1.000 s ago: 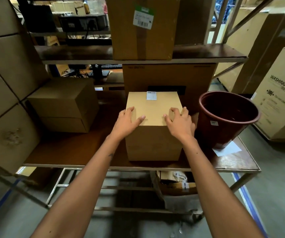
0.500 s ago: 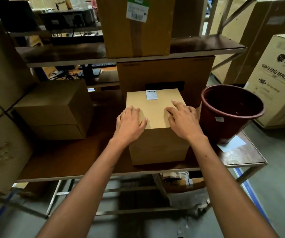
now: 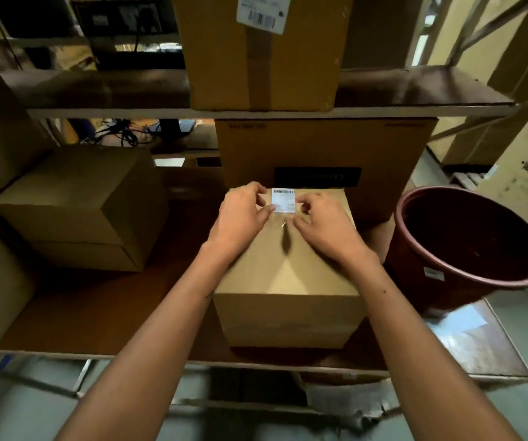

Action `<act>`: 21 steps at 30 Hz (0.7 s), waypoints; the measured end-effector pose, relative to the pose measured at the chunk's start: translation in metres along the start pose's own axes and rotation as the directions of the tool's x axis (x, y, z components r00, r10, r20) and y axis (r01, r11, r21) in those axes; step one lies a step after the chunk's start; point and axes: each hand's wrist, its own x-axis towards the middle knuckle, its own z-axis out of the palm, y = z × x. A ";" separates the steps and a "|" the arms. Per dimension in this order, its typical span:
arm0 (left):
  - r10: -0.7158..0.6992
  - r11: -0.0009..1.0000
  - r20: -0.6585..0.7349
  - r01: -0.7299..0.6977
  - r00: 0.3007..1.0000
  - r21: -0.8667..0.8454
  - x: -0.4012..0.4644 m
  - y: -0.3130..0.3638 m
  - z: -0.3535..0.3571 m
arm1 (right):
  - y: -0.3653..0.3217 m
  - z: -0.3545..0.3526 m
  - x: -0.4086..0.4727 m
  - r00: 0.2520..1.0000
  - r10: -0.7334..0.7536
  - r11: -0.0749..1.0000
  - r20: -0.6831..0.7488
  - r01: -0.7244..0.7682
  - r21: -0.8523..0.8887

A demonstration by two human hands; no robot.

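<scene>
A small plain cardboard box [image 3: 288,281] stands at the front of a brown shelf board [image 3: 97,313]. A white barcode label [image 3: 283,200] is stuck on the far part of its top. My left hand [image 3: 240,218] is on the box top with curled fingers, its thumb and fingertips pinching the label's left edge. My right hand [image 3: 326,224] mirrors it, with curled fingers at the label's right edge. Both forearms reach in from below.
A dark red plastic bucket [image 3: 415,281] stands right of the box, with a white sheet [image 3: 460,323] under it. Behind is a larger carton [image 3: 320,144], a closed carton [image 3: 78,208] sits to the left, and another carton [image 3: 256,58] is on the upper shelf.
Both hands slid from the near part of the box top to the far part and curled at the label's edges. The camera moved closer to the box.
</scene>
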 end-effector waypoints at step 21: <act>-0.137 0.981 -0.015 0.134 0.990 -0.143 -0.004 -0.004 0.023 | -0.020 0.022 0.040 0.875 0.483 0.864 -0.038 -0.469 0.185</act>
